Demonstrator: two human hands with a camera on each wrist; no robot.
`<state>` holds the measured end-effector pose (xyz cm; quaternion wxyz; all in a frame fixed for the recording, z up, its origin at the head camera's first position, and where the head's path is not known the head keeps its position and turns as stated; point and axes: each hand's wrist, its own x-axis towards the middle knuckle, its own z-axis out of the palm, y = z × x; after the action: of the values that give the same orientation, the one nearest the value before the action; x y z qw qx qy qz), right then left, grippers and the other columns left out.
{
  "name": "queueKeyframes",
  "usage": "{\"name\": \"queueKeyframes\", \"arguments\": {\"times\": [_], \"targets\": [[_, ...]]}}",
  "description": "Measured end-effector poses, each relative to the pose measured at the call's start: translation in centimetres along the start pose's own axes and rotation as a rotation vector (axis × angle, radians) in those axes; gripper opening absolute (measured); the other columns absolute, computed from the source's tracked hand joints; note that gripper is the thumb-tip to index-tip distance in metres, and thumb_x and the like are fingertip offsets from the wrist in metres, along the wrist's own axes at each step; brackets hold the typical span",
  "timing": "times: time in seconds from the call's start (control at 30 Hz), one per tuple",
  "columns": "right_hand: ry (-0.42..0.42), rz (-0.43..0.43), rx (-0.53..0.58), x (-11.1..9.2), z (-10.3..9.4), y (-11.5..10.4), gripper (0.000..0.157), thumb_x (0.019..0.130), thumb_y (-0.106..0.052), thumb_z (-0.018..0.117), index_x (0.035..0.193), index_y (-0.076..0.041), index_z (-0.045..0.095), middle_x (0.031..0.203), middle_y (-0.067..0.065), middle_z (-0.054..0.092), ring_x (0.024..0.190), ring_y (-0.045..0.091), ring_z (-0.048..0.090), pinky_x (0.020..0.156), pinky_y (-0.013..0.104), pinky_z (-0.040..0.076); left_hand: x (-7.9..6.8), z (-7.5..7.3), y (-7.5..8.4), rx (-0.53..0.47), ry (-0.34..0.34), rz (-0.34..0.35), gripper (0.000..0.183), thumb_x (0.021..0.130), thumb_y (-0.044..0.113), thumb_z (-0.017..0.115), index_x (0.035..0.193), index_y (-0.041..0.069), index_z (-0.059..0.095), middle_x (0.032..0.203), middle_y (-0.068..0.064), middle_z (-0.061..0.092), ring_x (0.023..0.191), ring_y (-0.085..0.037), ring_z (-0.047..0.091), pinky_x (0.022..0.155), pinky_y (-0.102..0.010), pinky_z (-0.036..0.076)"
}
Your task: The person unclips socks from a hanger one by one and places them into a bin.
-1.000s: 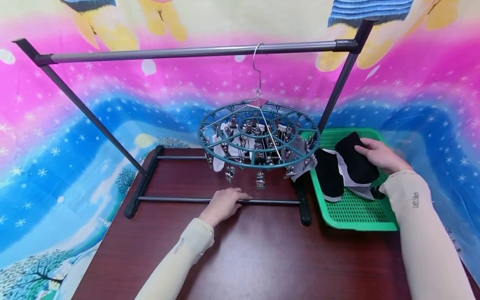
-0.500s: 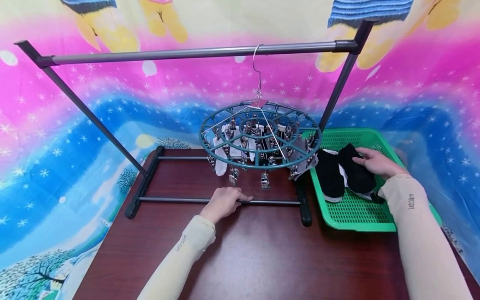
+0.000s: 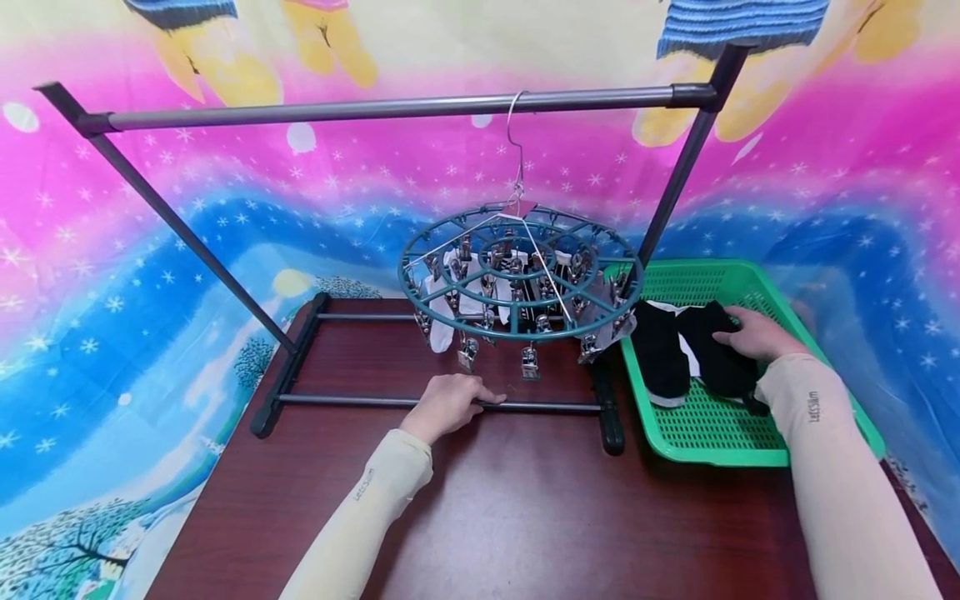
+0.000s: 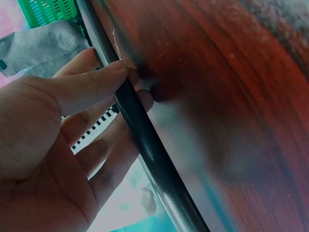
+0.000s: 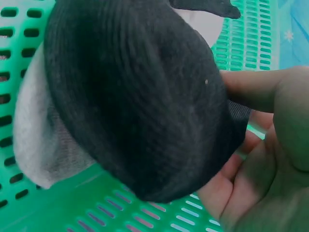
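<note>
My right hand (image 3: 761, 335) pinches the edge of a black sock (image 3: 716, 348) inside the green basket (image 3: 712, 458). In the right wrist view the thumb lies on the near side of this black sock (image 5: 145, 106), with the fingers partly hidden behind it. Another black sock (image 3: 662, 354) lies to its left, with white and grey cloth under them. My left hand (image 3: 442, 408) grips the front lower bar (image 3: 555, 406) of the drying rack; the left wrist view has thumb and fingers on either side of that bar (image 4: 154, 154).
A round green clip hanger (image 3: 521, 334) hangs by its hook (image 3: 510, 125) from the rack's top rail (image 3: 300, 110). White, black and grey socks are clipped to it, and several clips dangle at its front. The rack stands on a dark red table (image 3: 510, 517) before a printed cloth.
The right hand has lowered the black sock further into the basket, nearer the other one. The hanger has swung slightly right. My left hand stays at the bar.
</note>
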<state>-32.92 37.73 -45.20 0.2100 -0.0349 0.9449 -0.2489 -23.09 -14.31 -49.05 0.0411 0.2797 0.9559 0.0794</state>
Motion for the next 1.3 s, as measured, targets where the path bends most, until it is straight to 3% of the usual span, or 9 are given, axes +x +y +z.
{"name": "queueKeyframes", "arguments": {"times": [0.3,0.73,0.93,1.2,1.3], "targets": [[0.001,0.002,0.028,0.1,0.1,-0.1,0.102,0.102,-0.036,0.063,0.163,-0.003,-0.011,0.163,0.041,-0.006,0.143,0.069,0.006,0.110,0.080,0.021,0.0,0.1,-0.1,0.002,-0.005,0.001,0.047,0.091,0.011,0.078,0.125,0.042,0.075,0.119,0.006,0.076,0.091,-0.018,0.073,0.065,-0.033,0.056],[0.011,0.021,-0.104,0.3,0.9,0.1,0.108,0.097,-0.028,0.070,0.162,0.001,-0.011,0.157,0.047,0.008,0.136,0.071,0.021,0.107,0.078,0.030,0.0,0.2,-0.1,0.001,-0.012,0.006,0.047,0.092,0.011,0.078,0.126,0.043,0.074,0.110,0.007,0.075,0.080,-0.016,0.070,0.060,-0.030,0.052],[0.006,0.021,-0.117,0.4,1.1,-0.3,0.109,0.095,-0.019,0.071,0.161,0.002,-0.012,0.160,0.045,0.005,0.140,0.069,0.017,0.110,0.077,0.027,-0.1,0.0,0.0,0.005,-0.010,0.009,0.047,0.092,0.011,0.078,0.126,0.043,0.074,0.106,0.007,0.074,0.084,-0.017,0.071,0.061,-0.031,0.053],[0.021,-0.017,-0.150,0.3,1.3,-0.7,0.115,0.091,-0.014,0.075,0.162,-0.002,-0.016,0.158,0.046,0.009,0.138,0.068,0.025,0.108,0.076,0.033,0.0,0.0,0.0,0.005,-0.020,0.001,0.046,0.093,0.011,0.077,0.127,0.042,0.073,0.118,0.004,0.076,0.086,-0.018,0.072,0.061,-0.030,0.053],[0.017,-0.020,-0.168,0.4,1.4,-0.7,0.113,0.091,-0.014,0.075,0.163,-0.003,-0.011,0.157,0.047,0.011,0.138,0.068,0.024,0.107,0.076,0.034,0.0,0.1,0.0,0.009,-0.016,-0.002,0.046,0.093,0.012,0.077,0.127,0.042,0.073,0.120,0.004,0.076,0.088,-0.017,0.072,0.061,-0.031,0.053]]}}
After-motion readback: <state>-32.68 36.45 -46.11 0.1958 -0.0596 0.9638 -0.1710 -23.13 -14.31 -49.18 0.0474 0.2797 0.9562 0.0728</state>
